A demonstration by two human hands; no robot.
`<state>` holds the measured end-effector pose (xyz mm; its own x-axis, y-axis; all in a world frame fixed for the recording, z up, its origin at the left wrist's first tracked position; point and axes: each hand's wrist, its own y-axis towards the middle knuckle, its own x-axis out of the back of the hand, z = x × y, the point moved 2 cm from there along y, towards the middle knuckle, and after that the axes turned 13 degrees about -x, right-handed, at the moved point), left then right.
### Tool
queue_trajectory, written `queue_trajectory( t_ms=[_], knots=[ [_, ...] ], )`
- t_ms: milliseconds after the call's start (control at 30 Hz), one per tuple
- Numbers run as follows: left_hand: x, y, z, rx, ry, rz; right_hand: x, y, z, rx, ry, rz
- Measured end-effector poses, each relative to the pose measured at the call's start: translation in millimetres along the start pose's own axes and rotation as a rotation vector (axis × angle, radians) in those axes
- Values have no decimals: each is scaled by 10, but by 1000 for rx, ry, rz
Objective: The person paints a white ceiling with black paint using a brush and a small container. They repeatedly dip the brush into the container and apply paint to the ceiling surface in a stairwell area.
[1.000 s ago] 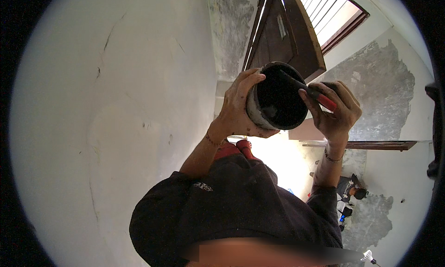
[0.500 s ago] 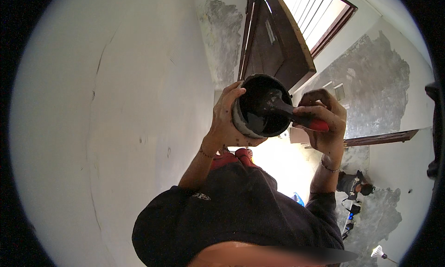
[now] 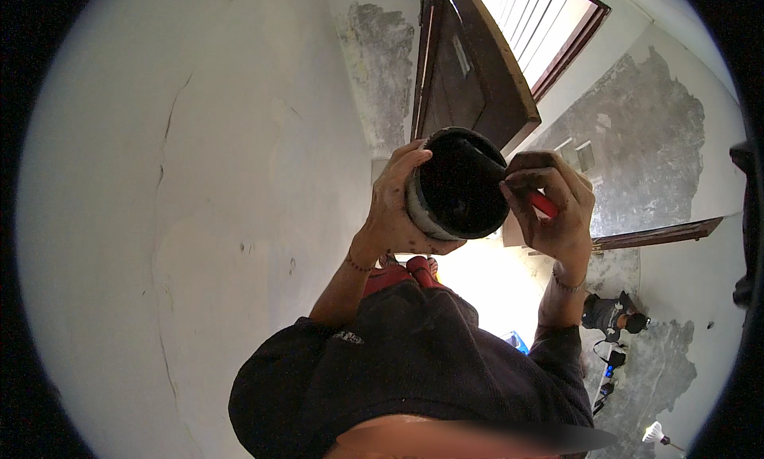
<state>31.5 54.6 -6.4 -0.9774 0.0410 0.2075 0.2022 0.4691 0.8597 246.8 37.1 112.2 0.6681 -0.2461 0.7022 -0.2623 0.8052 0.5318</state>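
I saw the round bucket (image 3: 420, 210), black inside, smeared grey outside, raised before the person's chest, the left hand's (image 3: 390, 206) fingers cupping its side. The right hand's (image 3: 563, 212) fingers pinched a red-handled tool (image 3: 543, 203); its broad head, plain half a second earlier, had gone dim inside. Beyond stood a brown door (image 3: 458, 81).

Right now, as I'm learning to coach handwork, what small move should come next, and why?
Perhaps ease the red-handled tool slightly out of the tub to check what it carries: its far end is hard to make out in the dark interior, the right hand already grips the handle, and the left hand holds the tub from the side.
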Motion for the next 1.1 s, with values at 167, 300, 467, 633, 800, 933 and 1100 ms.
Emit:
queue_trajectory(
  t_ms=[167,300,467,633,800,933,1100],
  knots=[
    [0,56,-42,-6,109,0,3,-5,21,55,-85,-4],
    [-3,78,-53,31,123,-11,-31,14,87,139,-113,11],
    [-8,127,-28,30,146,24,-5,25,147,295,-169,15],
    [-9,132,-90,18,197,47,107,-54,219,372,-110,57],
    [-12,139,-103,46,176,45,154,-38,158,327,-125,19],
    [17,94,-79,110,175,121,171,-70,54,278,-102,6],
    [74,58,-60,152,136,79,218,-153,11,190,61,-32]
  ],
)
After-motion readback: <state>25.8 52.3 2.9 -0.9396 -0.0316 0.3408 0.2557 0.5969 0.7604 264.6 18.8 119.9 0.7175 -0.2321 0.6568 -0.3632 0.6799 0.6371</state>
